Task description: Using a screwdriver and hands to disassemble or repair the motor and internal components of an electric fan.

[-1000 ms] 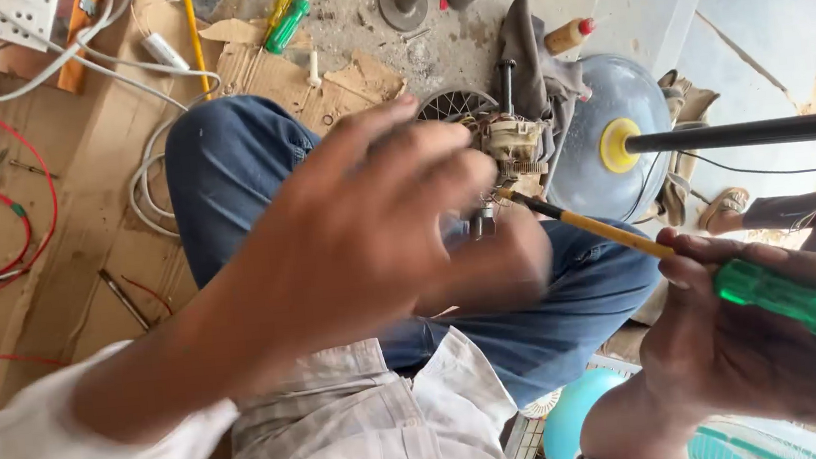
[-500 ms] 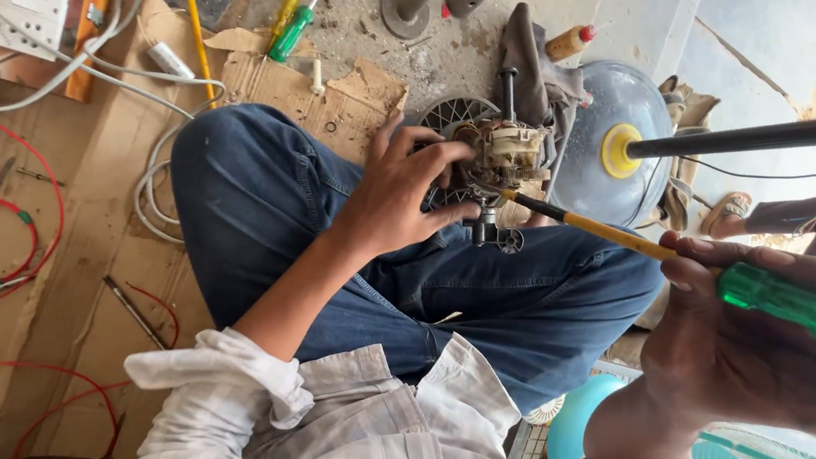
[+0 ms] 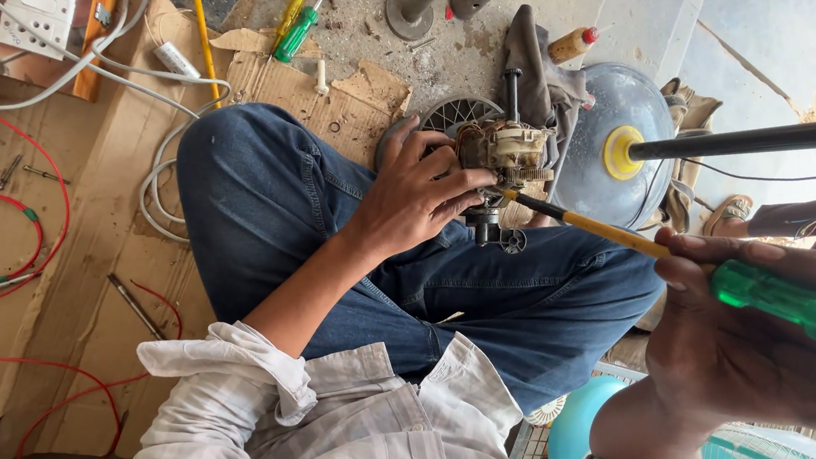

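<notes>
Two hands are busy around a small fan motor (image 3: 505,152) that rests on the person's knee, and everything here is best placed from that motor. Nearest the viewer, below and to the right of it, the right hand (image 3: 732,339) is closed tight round the green handle of a long screwdriver (image 3: 799,308), whose yellow shaft runs up to the left until the dark tip meets the motor's lower side. Just to the motor's left, the left hand (image 3: 415,199) is clasped on its housing, fingers curled over the top and thumb underneath, steadying it. The motor looks dense and heavy for its size, rigid in the metal body but fragile where the copper windings and thin leads show; I would judge the casing the place to hold, not the wires or the bare spindle sticking up. Right behind the motor lies a round wire grille, and just beyond to the right a pale blue fan base (image 3: 615,118) with a black pole. Farther off to the left, red wires (image 3: 2,201) trail over flattened cardboard (image 3: 84,238).
</notes>
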